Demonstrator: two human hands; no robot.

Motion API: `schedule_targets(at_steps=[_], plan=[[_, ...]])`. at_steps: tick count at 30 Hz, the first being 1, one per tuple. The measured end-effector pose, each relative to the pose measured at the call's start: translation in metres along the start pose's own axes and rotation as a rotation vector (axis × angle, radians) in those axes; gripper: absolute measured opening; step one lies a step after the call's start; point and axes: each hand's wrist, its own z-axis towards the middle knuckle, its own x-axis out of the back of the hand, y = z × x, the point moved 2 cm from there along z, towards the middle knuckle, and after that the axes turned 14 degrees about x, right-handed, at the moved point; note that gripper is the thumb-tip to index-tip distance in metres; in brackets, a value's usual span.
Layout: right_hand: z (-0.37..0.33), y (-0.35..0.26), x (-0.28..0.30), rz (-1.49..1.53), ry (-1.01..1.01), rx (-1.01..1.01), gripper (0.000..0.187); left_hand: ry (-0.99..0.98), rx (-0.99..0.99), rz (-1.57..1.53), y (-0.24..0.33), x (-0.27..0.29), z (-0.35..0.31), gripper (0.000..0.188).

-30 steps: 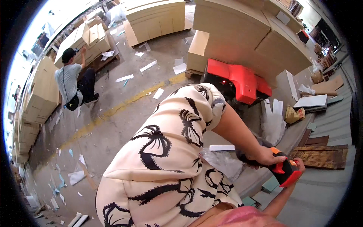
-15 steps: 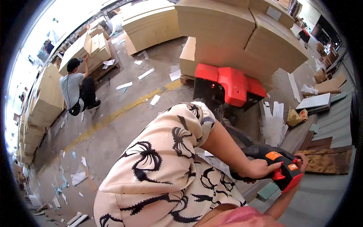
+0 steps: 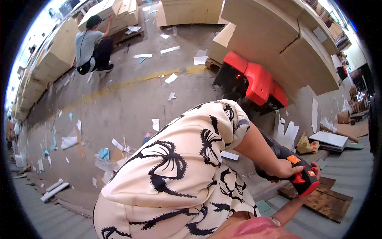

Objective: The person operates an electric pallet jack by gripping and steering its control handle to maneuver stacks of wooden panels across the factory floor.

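Note:
Both of my hands are on the black, red and orange control handle (image 3: 306,177) of an electric pallet truck. My left hand (image 3: 283,169) is wrapped round its near left side, with the thumb laid by the orange buttons. At the far right side, my right hand (image 3: 316,170) grips the handle's other end; most of its fingers are hidden behind it. A dark arm runs from the handle to the truck's red and black body (image 3: 256,81). Large stacks of tan boards (image 3: 270,40) stand right behind that body.
A person (image 3: 91,47) in a grey shirt squats at the upper left by another board stack (image 3: 51,51). Paper scraps (image 3: 171,78) and plastic litter the concrete floor. On the right lie a white panel (image 3: 329,138), a yellow bag (image 3: 307,144) and a wooden board (image 3: 328,201).
The view has turned, so the squatting person and stacks sit higher in it, and the truck body lies further right. Both hands keep their hold on the handle.

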Motion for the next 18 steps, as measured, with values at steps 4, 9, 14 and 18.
schedule_targets(at_steps=[4,9,14,18], plan=[[-0.003,-0.011,-0.018,-0.004,0.009,0.014,0.025,0.046,-0.046,0.032,0.000,0.004,0.009,0.094],[-0.005,-0.007,-0.024,0.206,-0.016,-0.069,0.025,0.200,-0.178,0.178,-0.010,0.014,0.048,0.095],[0.003,0.070,-0.013,0.274,-0.114,-0.231,0.024,0.085,-0.117,0.231,-0.029,0.045,0.050,0.095],[-0.009,0.090,-0.045,0.200,-0.146,-0.188,0.024,0.054,-0.241,0.291,-0.052,0.076,0.022,0.083]])
